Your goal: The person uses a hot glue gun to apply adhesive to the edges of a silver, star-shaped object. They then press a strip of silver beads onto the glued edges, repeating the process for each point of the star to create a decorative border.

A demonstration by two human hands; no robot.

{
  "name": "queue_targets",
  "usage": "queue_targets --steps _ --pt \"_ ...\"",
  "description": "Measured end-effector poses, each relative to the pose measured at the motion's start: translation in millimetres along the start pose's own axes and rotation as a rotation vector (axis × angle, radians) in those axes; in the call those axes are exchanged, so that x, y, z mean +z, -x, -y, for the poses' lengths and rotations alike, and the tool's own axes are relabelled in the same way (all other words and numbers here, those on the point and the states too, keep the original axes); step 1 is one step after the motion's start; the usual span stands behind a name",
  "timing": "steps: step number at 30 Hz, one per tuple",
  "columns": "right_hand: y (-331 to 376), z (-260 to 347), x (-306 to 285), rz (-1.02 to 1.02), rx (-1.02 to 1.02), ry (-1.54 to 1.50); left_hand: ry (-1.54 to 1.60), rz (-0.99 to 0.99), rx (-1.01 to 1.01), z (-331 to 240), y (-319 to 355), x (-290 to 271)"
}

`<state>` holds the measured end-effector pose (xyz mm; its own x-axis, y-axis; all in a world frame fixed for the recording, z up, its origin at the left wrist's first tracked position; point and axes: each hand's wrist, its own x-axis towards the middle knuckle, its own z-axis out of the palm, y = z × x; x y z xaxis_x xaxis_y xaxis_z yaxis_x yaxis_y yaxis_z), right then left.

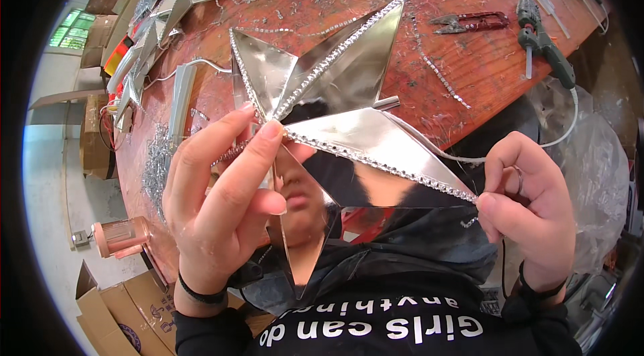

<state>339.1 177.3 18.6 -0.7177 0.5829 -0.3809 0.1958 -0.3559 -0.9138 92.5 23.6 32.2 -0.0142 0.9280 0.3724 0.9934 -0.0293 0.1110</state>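
My left hand point(221, 201) grips the centre of a shiny mirrored metal star point(349, 67), fingers pinching near where its points meet. Strips of small clear rhinestones point(376, 158) run along the star's ridges. My right hand point(530, 201) pinches the tip of the star's right point, where the rhinestone strip ends. The star is held up over the edge of a reddish wooden table point(463, 67). The mirrored faces reflect a person and dark clothing.
A green glue gun point(547, 44) with a white cord and red snips point(469, 20) lie at the table's right. More mirrored star parts point(157, 14) pile up at the back left. Loose rhinestone strips litter the table. Cardboard boxes point(127, 302) sit on the floor at left.
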Motion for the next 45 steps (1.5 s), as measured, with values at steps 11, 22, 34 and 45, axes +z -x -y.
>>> queue_targets --steps 11,22,34,45 --pt "-15 -14 -15 -0.081 -0.289 0.070 -0.008 -0.031 0.058 4 -1 4" --pt "-26 -2 22 0.165 -0.075 -0.182 0.003 -0.152 0.047 5 0 13" --pt "-25 -1 10 -0.048 -0.479 0.106 0.039 -0.062 -0.009 0 2 8" --pt "-18 36 30 -0.199 -0.929 1.432 0.021 -0.072 0.058 7 1 10"
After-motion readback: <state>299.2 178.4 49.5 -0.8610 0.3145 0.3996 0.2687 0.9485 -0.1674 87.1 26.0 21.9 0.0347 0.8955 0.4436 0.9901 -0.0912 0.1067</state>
